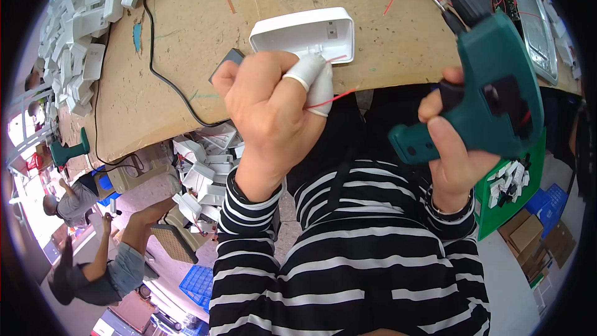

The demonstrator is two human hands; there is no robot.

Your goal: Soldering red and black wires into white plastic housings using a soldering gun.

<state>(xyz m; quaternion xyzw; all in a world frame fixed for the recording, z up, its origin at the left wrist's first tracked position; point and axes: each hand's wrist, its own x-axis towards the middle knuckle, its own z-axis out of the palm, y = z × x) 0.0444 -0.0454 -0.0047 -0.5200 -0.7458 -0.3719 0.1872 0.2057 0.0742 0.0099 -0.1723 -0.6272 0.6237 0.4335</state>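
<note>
A white shell (298,20) is lying on the brown table (193,31), near its front edge, and its hollow side is facing the person. The left hand (267,109) is hovering at this edge, hiding part of the shell's near rim. Its thumb and one finger, wearing white covers, are gripping a red wire (336,98); whether the tips are pinching something more, I cannot tell. The right hand (461,171) is wrapping its fingers around a green drill (497,56), with one finger pressing close to the black trigger. The drill is reaching over the front edge, and its chuck is pointing away from the person. Between shell and drill, bare table is leaving some room, and behind the shell a wider free surface is stretching. On the left, the room is becoming narrower: a dark block (227,65) is lying beside the shell, a black cable (152,50) is curving toward the front edge, and farther out white casings (87,22) are piling up. On the right, below table level, a green bin (540,174) is holding small parts.
</note>
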